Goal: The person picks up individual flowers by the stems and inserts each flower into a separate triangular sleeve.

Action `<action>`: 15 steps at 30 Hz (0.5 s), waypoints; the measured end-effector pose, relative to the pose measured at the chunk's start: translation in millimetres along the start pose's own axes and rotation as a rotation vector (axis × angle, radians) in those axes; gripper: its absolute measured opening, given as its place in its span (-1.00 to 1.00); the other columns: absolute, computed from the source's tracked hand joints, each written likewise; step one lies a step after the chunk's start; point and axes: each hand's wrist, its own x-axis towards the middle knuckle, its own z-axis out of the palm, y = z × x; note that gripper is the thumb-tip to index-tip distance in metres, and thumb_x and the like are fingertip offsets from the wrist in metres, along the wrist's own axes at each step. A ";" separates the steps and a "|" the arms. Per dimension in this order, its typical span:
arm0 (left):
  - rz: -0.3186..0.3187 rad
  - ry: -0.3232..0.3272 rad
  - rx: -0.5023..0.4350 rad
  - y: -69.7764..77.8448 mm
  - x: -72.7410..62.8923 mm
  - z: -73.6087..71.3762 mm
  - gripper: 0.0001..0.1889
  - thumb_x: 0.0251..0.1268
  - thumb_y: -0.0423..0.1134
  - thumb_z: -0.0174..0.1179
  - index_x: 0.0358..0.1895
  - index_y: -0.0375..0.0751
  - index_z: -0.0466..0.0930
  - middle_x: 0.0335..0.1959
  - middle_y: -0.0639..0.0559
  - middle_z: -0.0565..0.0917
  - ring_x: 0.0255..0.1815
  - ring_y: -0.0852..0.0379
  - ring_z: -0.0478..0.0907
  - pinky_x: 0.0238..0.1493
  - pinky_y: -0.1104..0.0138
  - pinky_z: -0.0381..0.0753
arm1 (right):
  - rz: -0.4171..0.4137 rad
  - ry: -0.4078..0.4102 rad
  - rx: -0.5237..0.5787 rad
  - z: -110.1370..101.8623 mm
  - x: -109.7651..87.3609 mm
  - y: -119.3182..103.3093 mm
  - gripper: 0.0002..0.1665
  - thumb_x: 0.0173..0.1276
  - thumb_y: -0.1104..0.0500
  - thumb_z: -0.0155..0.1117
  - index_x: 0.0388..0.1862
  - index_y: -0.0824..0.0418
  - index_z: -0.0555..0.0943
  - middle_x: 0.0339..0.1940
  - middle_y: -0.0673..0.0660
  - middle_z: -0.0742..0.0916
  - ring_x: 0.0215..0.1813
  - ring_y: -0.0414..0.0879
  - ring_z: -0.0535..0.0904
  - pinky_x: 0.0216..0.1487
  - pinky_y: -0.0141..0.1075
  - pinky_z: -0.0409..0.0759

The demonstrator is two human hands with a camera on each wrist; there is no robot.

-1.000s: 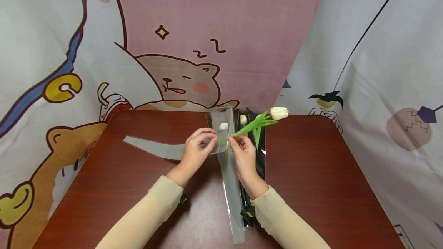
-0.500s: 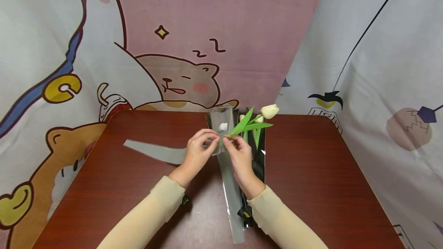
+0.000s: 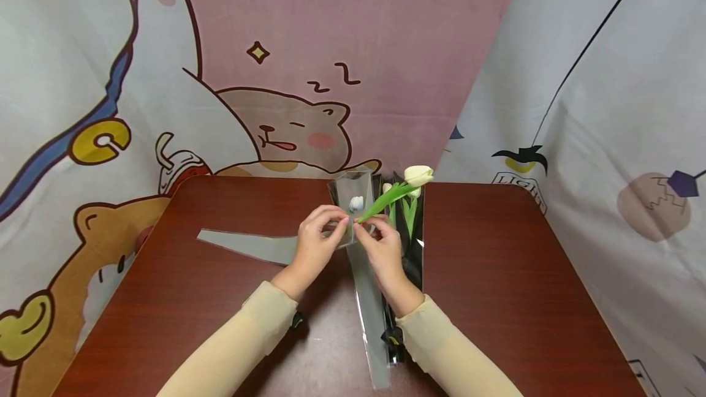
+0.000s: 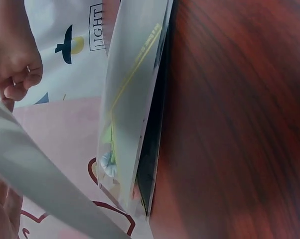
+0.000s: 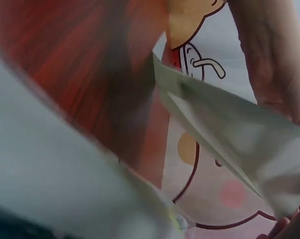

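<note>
In the head view, my left hand [image 3: 318, 241] pinches a long grey flower sleeve [image 3: 248, 245], whose narrow end sticks out to the left. Close beside it, my right hand [image 3: 383, 250] pinches the green stem of a white tulip [image 3: 418, 175], which tilts up to the right. The fingertips of both hands nearly meet; the stem's lower end is hidden there. In the right wrist view the folded grey sleeve [image 5: 229, 124] slants between the hands. Below the hands lies another grey sleeve [image 3: 368, 299] with a pale tulip [image 3: 356, 203] inside.
Black sleeves [image 3: 415, 256] holding white tulips lie just right of the grey one. A small dark thing [image 3: 296, 320] lies under the left forearm. The brown table [image 3: 485, 299] ends at a cartoon-printed cloth [image 3: 309, 133] behind.
The right hand and the tulip have moved left toward the left hand, the bloom rising slightly. The sleeve's far left end has dropped a little.
</note>
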 end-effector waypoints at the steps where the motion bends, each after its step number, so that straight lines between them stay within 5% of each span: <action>1: 0.000 0.005 -0.002 0.5 0.0 0.5 -0.93 0.23 -0.31 0.25 -0.31 -0.23 0.69 -0.24 0.01 0.64 -0.25 0.17 0.63 -0.27 0.39 0.67 | -0.041 -0.014 -0.063 -0.6 1.6 4.8 -0.85 0.15 0.34 0.38 -0.31 0.42 0.68 -0.32 0.20 0.58 -0.41 -0.11 0.36 -0.39 -0.46 0.29; 7: 0.027 0.050 -0.011 -1.1 -1.0 2.2 -0.96 0.16 -0.41 0.28 -0.32 -0.27 0.68 -0.26 -0.07 0.65 -0.32 0.09 0.64 -0.30 0.31 0.68 | -0.288 -0.034 -0.359 -6.3 6.6 20.1 -0.83 0.17 0.14 0.38 -0.32 0.22 0.69 -0.19 0.15 0.55 -0.29 -0.02 0.42 -0.30 -0.31 0.37; 15: 0.006 0.056 -0.020 -1.3 0.9 0.8 -0.90 0.28 -0.28 0.21 -0.28 -0.23 0.66 -0.24 -0.01 0.66 -0.23 0.16 0.62 -0.23 0.30 0.68 | -0.322 -0.121 -0.299 -7.7 8.8 19.9 -0.87 0.30 0.14 0.27 -0.23 0.15 0.67 -0.09 0.10 0.54 -0.18 -0.06 0.45 -0.18 -0.09 0.47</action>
